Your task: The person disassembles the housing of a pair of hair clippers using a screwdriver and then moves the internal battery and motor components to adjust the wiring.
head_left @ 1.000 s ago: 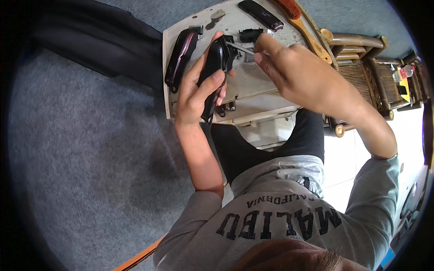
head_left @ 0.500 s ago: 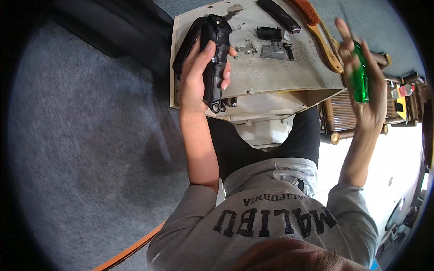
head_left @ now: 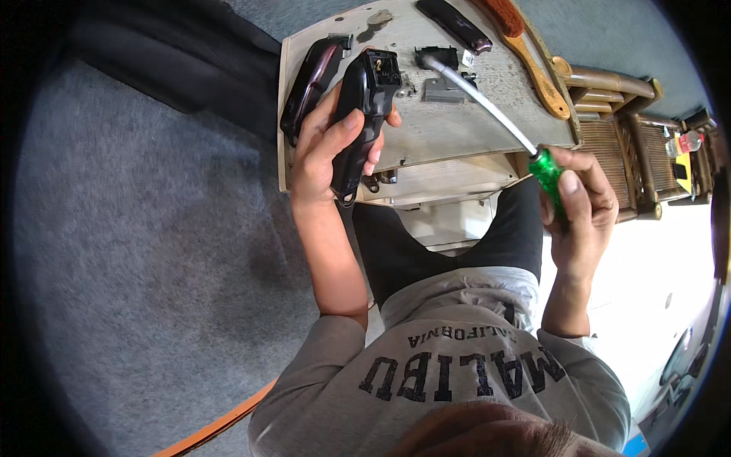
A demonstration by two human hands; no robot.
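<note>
My left hand (head_left: 314,166) is wrapped round a black hair clipper (head_left: 358,129) held above the left side of the table. The clipper's upper end has no blade on it, and a small brassy part shows inside. My right hand (head_left: 585,217) grips a screwdriver (head_left: 550,181) by its green see-through handle. Its pale shaft slants up and left over the table, apart from the clipper. On the tabletop lie a metal clipper blade (head_left: 444,91) and a black clipper part (head_left: 455,58), partly behind the shaft. Small metal pieces (head_left: 407,87) sit beside the blade.
A second dark clipper (head_left: 314,87) lies at the table's left edge. A dark elongated casing (head_left: 455,26) and a wooden-handled brush (head_left: 539,72) lie at the back right. Below the worn tabletop (head_left: 487,126) is an open compartment (head_left: 464,174). Bamboo furniture (head_left: 605,141) stands at right.
My right hand has come left and lower, and the screwdriver has swung so its shaft points over the table. The clipper in my left hand has shifted slightly nearer and turned, showing its opening.
</note>
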